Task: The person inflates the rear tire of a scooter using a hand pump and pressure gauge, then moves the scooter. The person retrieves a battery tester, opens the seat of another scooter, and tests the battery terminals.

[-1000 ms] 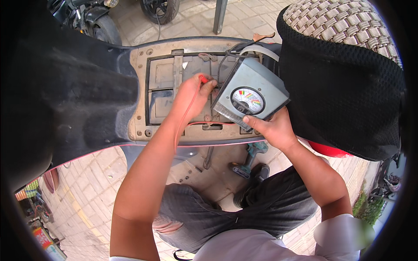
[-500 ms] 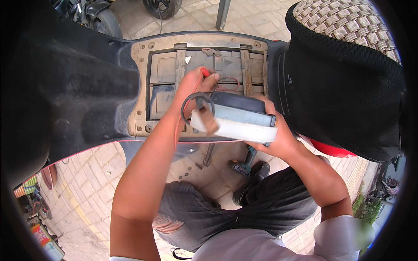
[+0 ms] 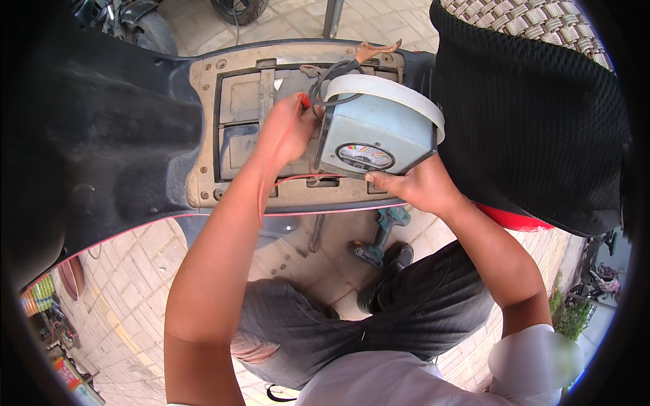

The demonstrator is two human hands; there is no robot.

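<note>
My right hand [image 3: 428, 186] grips the lower edge of a pale blue battery tester [image 3: 382, 122], its thumb over the edge by the round dial [image 3: 365, 156]. A white strap-like handle [image 3: 386, 86] arches over the tester's top. Looped black cable and a copper-coloured clamp [image 3: 374, 51] lie beyond it. My left hand [image 3: 281, 132] is closed around a red probe [image 3: 304, 101] with a red wire [image 3: 269, 174] running back along my forearm. That hand is over the grey batteries [image 3: 245, 98] in the scooter's open floor compartment; the probe's tip is hidden.
A dusty tan frame [image 3: 201, 159] borders the compartment. The scooter's black seat [image 3: 521, 128] rises on the right, and its dark front body [image 3: 128, 128] is on the left. Below, a teal cordless drill [image 3: 381, 235] stands on the paving beside my shoe [image 3: 401, 256].
My right hand has turned the tester so its dial shows, and raised it slightly over the compartment. The copper clamp has swung to the far side. My left hand still holds the probe.
</note>
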